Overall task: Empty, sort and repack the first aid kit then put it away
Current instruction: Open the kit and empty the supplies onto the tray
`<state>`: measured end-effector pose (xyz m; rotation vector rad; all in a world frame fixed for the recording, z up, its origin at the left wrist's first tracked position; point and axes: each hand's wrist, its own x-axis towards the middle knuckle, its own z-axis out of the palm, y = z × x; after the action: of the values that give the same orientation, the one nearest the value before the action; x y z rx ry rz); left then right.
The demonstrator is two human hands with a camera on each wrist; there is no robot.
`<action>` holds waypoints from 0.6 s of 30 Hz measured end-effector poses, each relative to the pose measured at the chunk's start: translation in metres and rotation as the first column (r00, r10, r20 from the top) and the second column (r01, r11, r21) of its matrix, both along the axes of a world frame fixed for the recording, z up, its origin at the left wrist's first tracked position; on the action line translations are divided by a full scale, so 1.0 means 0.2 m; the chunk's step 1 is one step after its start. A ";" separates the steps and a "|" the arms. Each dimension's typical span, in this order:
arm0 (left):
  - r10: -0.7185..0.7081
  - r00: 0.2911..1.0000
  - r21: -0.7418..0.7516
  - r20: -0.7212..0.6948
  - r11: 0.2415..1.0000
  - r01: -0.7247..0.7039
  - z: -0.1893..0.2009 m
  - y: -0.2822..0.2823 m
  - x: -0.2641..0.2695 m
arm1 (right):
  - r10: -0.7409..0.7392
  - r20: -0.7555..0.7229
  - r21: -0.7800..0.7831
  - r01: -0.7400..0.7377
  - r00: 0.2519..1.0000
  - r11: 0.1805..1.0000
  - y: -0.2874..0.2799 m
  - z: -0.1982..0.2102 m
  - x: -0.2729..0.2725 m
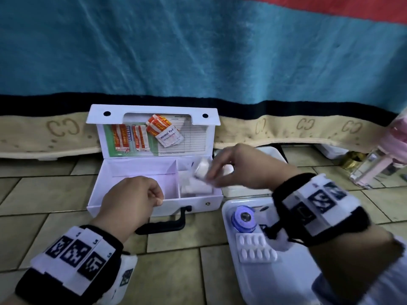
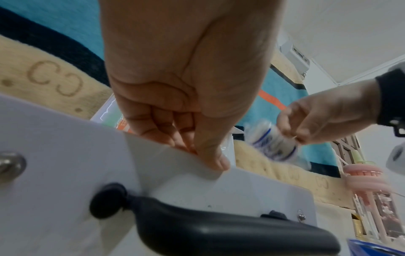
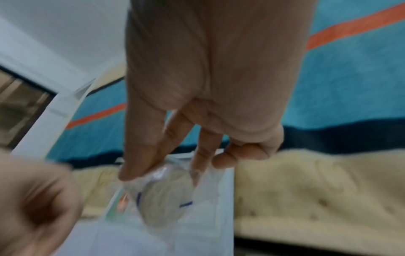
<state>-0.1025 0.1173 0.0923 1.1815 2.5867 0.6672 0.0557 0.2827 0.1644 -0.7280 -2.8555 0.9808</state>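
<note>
While your right hand (image 1: 237,166) hangs over the right compartment of the open first aid kit (image 1: 154,188), its thumb and fingers pinch a clear-wrapped gauze roll (image 1: 201,169) by the edge of the wrapper; the left wrist view shows blue print on that roll, and the right wrist view is too blurred to tell more. More white wrapped packets (image 1: 196,188) lie in that compartment beneath the roll. Your left hand (image 1: 132,201) sits at the kit's front wall, fingers curled over the rim and thumb pressed on the outside, gripping it just above the black carry handle (image 1: 163,225). The left compartment behind that hand shows only its bare floor. Tucked in the raised lid are orange-and-white plaster packets (image 1: 130,137) and an alcohol pad sachet (image 1: 169,137). The kit stands on a tiled floor (image 1: 44,190), its lid near a blue blanket (image 1: 198,51) hanging down behind. Just right of the kit, a white tray (image 1: 229,214) holds a blue-capped bottle (image 1: 244,217) and a blister strip of white tablets (image 1: 255,248). Farther right stands a clear bottle (image 1: 370,168) with pink parts.
</note>
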 end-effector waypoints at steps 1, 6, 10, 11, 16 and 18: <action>-0.003 1.000 -0.004 -0.003 1.000 0.003 0.00 0.00 0.00 | -0.074 -0.067 -0.003 0.074 0.995 0.997 0.01 0.05 0.05; -0.008 1.000 -0.009 -0.022 1.000 0.007 0.01 0.00 0.00 | -0.386 -0.226 0.236 0.435 0.894 0.869 0.13 0.22 0.41; -0.013 1.000 -0.012 -0.014 1.000 0.013 0.01 0.00 0.00 | -0.596 0.009 0.308 0.565 0.803 0.766 0.15 0.09 0.58; -0.021 1.000 -0.014 -0.010 1.000 0.021 0.01 0.01 0.00 | -0.599 0.090 0.308 0.550 0.795 0.776 0.14 0.04 0.60; -0.039 0.999 -0.009 0.001 0.999 0.039 0.02 0.01 0.00 | -0.642 0.123 0.218 0.611 0.757 0.761 0.12 -0.15 0.63; -0.043 0.999 -0.009 -0.003 0.999 0.043 0.02 0.01 0.00 | -0.618 0.145 0.182 0.593 0.773 0.785 0.11 -0.23 0.63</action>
<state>-0.1023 0.1184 0.0969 1.2325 2.5571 0.6449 0.1813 0.3054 0.1192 -1.6718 -2.4773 0.6425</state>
